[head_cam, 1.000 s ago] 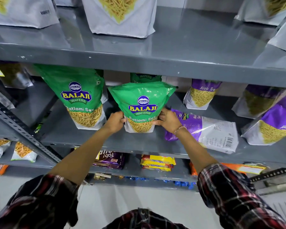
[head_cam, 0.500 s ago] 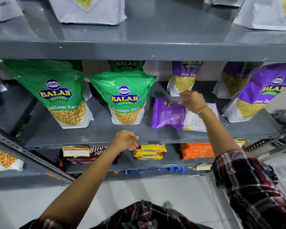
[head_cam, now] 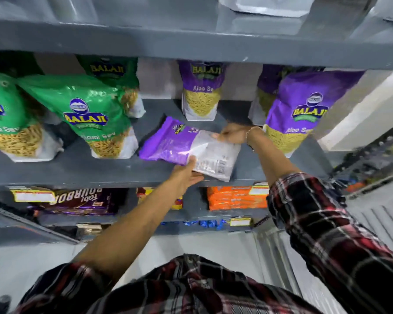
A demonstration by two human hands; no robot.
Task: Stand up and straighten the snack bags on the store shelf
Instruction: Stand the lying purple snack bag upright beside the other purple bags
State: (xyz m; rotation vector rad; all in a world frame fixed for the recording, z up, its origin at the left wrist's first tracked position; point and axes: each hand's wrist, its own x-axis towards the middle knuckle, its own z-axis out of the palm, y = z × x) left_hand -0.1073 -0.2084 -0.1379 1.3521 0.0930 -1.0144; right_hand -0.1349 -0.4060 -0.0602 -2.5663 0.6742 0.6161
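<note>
On middle shelf point(head_cam: 114, 171), purple sev bag point(head_cam: 168, 143) lies flat between upright bags; left hand point(head_cam: 186, 175) grips its near edge, right hand point(head_cam: 233, 134) pinches its far edge.

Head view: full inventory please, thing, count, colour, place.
Fallen snack bag: 1, purple and white, flat on middle shelf, centre.
Green snack bags: at least 3, upright, middle shelf left.
Purple snack bags: at least 3, upright, middle shelf centre-back and right.
Middle shelf: 1, grey.
Pale bags: several, only bottoms visible, top shelf.
Orange packs: stack, lower shelf right.
Brown pack: 1, lower shelf left.
Left hand: grip on fallen bag's near edge.
Right hand: grip on its far edge.
</note>
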